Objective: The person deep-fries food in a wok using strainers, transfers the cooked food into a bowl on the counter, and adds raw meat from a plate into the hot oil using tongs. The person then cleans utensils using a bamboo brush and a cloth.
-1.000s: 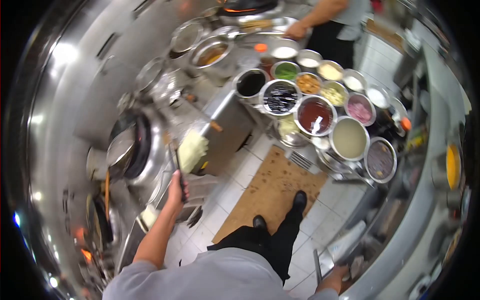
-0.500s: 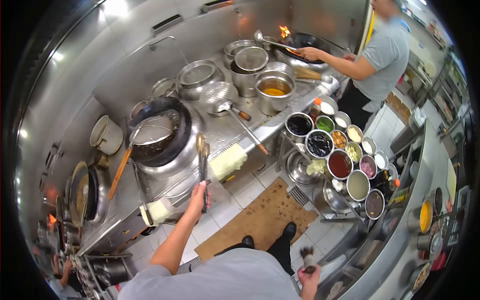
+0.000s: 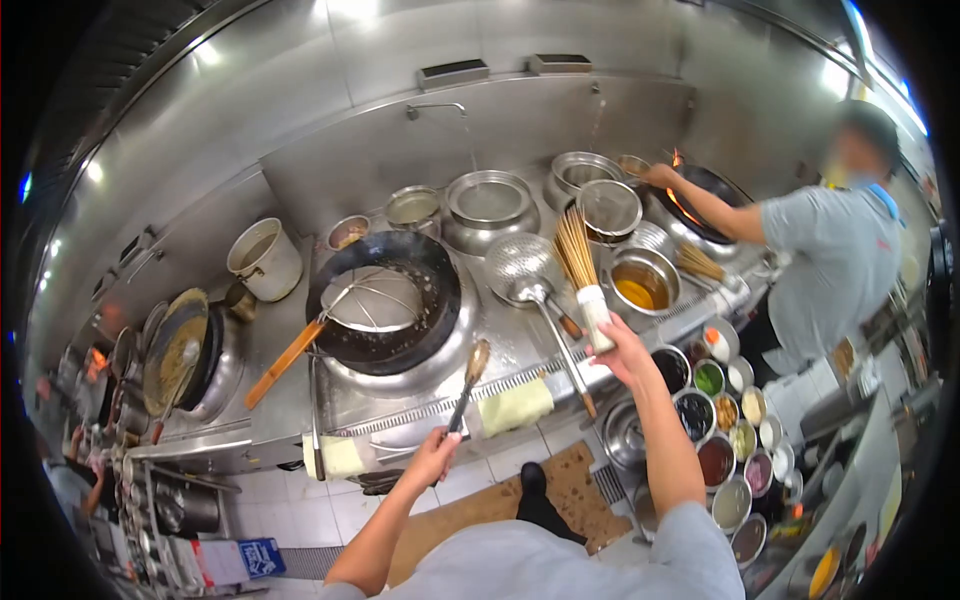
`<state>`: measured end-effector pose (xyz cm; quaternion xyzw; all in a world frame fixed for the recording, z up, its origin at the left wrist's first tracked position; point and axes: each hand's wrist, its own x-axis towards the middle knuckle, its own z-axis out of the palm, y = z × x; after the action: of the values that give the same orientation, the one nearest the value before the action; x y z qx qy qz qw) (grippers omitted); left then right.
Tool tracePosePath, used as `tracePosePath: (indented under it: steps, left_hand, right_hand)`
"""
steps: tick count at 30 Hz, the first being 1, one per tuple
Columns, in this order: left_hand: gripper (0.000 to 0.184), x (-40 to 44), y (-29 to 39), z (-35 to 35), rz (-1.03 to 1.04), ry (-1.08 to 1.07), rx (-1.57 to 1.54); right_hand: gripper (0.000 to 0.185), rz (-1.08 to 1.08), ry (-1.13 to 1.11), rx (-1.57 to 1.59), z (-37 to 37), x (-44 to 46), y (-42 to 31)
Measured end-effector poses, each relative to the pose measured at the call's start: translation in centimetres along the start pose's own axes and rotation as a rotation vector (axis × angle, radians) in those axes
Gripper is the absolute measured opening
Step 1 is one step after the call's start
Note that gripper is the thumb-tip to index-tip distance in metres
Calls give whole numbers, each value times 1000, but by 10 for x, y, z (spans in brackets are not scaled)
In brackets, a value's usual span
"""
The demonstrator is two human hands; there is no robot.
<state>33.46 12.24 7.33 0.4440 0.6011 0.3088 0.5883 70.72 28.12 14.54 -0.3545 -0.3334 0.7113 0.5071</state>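
My left hand (image 3: 434,456) is closed around the handle of a pair of tongs (image 3: 466,392), whose brownish tips point up at the front edge of the stove. My right hand (image 3: 625,352) grips the white-wrapped handle of a bamboo wok brush (image 3: 575,252), bristles upward, over the stove front. Left of the tongs sits a dark wok (image 3: 440,290) with a wet, spotted inside. Across it lies a mesh strainer (image 3: 375,300) with a wooden handle. A perforated ladle (image 3: 522,268) rests on the stovetop between wok and brush, its handle reaching past the front edge.
Lidded pots (image 3: 490,205) stand behind, and a pot of orange liquid (image 3: 642,283) is to the right. Folded cloths (image 3: 515,405) hang on the front rail. Sauce tubs (image 3: 716,460) crowd the right side. A co-worker (image 3: 830,240) works at a flaming wok (image 3: 705,190).
The brush has risen in my right hand from low beside my body to above the stove front. My view has swung, with the tongs now tilted. The co-worker's arm still reaches to the far wok.
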Motion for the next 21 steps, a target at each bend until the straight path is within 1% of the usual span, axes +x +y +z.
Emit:
tracePosePath:
  steps: [2, 3, 4, 6, 8, 9, 10, 11, 12, 13, 14, 15, 16, 18, 19, 20, 21]
  left_hand:
    - [45, 13, 9, 7, -8, 63, 120]
    - [55, 18, 17, 12, -25, 111, 191]
    - [58, 24, 20, 13, -62, 136, 223]
    - [71, 35, 26, 16, -99, 172, 268]
    - [69, 38, 31, 18, -65, 251, 285]
    - [68, 38, 34, 18, -63, 278, 273]
    - [69, 38, 30, 17, -178, 286, 237]
    - [70, 35, 33, 17, -238, 299, 219]
    - [70, 33, 35, 18, -296, 313, 202]
    - [70, 32, 31, 20, -309, 341, 195]
    - [67, 30, 25, 23, -209, 386, 224]
    - [64, 33, 17, 24, -104, 429, 256]
    - [64, 38, 8, 26, -113, 453, 252]
    - [66, 45, -5, 31, 44, 535, 283]
    - [65, 46, 4, 29, -115, 464, 278]
    - [65, 50, 9, 29, -123, 451, 272]
    - [64, 58, 11, 30, -232, 375, 77]
  right_hand:
    - [36, 60, -58, 28, 6, 94, -10]
    - [31, 119, -46, 54, 3, 148, -7]
    - [30, 246, 18, 109, 7, 198, -11]
    - [30, 340, 36, 153, 6, 293, -12]
    - [30, 334, 111, 38, 9, 367, -21]
    - [31, 284, 147, -6, 7, 403, -21]
    - [35, 220, 131, -182, -2, 439, -22]
    - [41, 103, 171, -438, 3, 456, -29]
    - [48, -71, 255, -751, 11, 464, -39]
    - [55, -223, 339, -1226, -2, 499, -37]
    - [49, -416, 533, -1522, 6, 501, -31]
    - [41, -449, 548, -1715, 1, 523, -26]
    - [34, -526, 526, -1865, -6, 544, -16]
    - [35, -309, 333, -1931, -29, 600, 13]
    - [35, -302, 330, -1934, -25, 603, 17]
    - [37, -253, 240, -1882, -20, 597, 22]
    - [41, -203, 157, -1832, -16, 587, 22]
